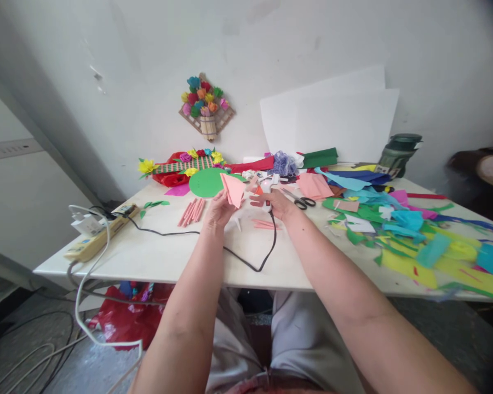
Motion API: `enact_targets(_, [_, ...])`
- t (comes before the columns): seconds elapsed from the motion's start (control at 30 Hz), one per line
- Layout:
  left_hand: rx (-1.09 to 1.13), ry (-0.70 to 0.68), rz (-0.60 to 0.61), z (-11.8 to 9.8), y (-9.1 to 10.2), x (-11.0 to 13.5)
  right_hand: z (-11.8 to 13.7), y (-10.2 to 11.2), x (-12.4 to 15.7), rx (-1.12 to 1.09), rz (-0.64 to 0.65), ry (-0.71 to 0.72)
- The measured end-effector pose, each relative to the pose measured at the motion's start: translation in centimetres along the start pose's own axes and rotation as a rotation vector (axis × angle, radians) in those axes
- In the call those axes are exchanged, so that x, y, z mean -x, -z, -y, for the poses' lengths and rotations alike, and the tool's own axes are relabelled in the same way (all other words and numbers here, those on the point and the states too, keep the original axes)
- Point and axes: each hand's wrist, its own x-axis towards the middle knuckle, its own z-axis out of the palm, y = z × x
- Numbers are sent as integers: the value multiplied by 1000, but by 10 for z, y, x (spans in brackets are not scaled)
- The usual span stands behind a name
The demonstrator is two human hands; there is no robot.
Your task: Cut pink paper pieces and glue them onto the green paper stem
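My left hand [221,208] is closed on a folded piece of pink paper [234,190], held up above the white table. Close by on the right, my right hand [276,202] grips a small white and orange glue gun [267,187], partly covered by the fingers. A black cord [246,264] runs from it across the table to the left. Rolled pink paper sticks [191,212] lie left of my left hand, and thin pink strips [265,224] lie below my right hand. Black-handled scissors [304,203] rest just right of that hand.
A green disc [207,183] lies behind my left hand. Cut paper scraps [411,241] cover the right side, with a dark green bottle [399,155] behind. A power strip [91,241] sits at the left edge. Paper flowers [203,101] hang on the wall.
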Motion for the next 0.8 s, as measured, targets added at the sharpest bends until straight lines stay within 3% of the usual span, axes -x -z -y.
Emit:
enact_targets(0.3, [-96,-52,-54,12,5,-13,-3,-16,6,57,1,-75])
enact_targets(0.63, [-25,-133,-99,6,5,-11,-2,-14,5,31,9,-53])
enact_targets(0.8, [-36,-50,-12,7,5,-10,-2,-13,4,34,-8,-57])
